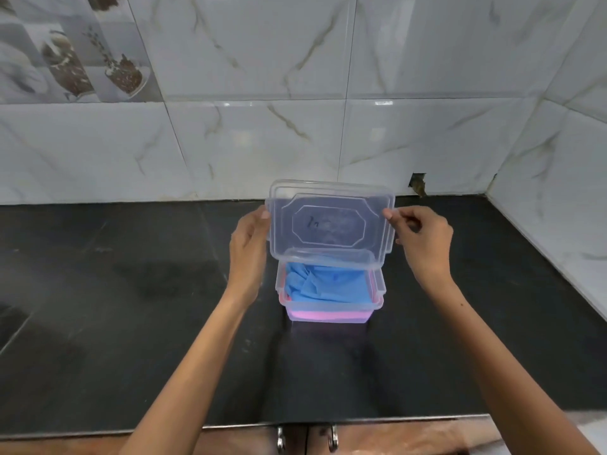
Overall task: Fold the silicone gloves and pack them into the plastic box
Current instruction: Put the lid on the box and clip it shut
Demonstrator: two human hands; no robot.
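Holding clear lid (330, 221) over plastic box (328, 308) — blue gloves (325, 285) inside.

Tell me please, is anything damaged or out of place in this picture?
One thing: a small broken hole in the wall tile, just above the black counter, behind the right hand. The lid is tilted only because both hands hold it over the box.

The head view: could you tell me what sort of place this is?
Probably a home kitchen: a dark polished stone countertop, glossy marble-look wall tiles, and metal cabinet handles below the counter edge.
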